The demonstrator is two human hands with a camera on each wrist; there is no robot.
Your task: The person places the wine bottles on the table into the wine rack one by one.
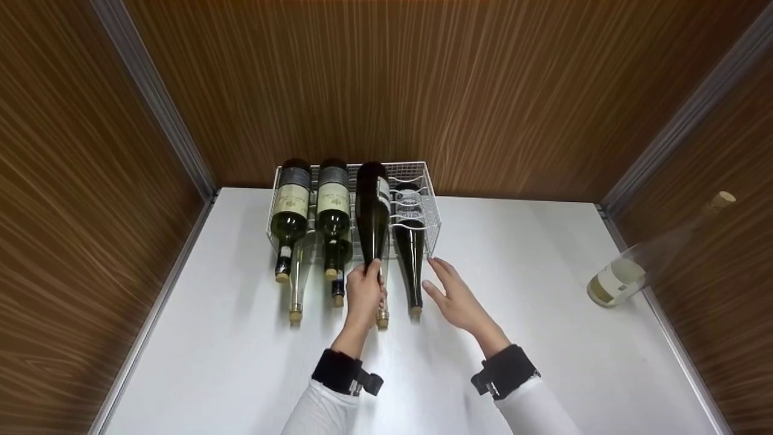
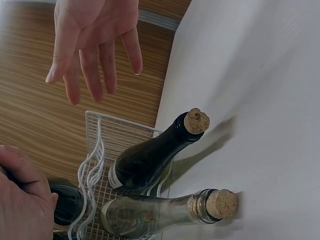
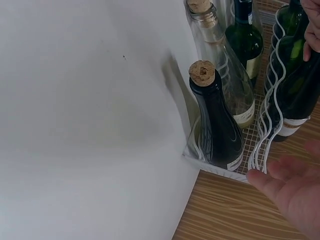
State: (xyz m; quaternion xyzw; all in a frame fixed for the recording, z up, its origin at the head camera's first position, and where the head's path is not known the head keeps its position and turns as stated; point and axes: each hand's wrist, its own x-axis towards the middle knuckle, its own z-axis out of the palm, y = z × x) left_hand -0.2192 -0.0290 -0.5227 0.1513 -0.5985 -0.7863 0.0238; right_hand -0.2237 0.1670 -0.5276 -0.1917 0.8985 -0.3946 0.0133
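My left hand (image 1: 364,296) grips the neck of a dark wine bottle (image 1: 371,205), whose base points to the back over the upper level of a white wire rack (image 1: 432,226). My right hand (image 1: 460,302) holds nothing; its fingers are spread beside the rack's front right corner. Close to it, a dark bottle (image 1: 412,248) lies lower in the rack, cork toward me. Beside that one lies a clear corked bottle (image 2: 150,215), mostly hidden under the gripped bottle in the head view. Two green bottles with cream labels (image 1: 291,199) rest on the rack's upper left.
Below the green bottles, a clear bottle (image 1: 296,296) and another dark neck (image 1: 338,290) stick out of the rack's lower level. A clear corked bottle (image 1: 616,281) stands on the white table (image 1: 531,254) by the right wall. Wood-grain panels (image 1: 483,90) enclose the back and sides.
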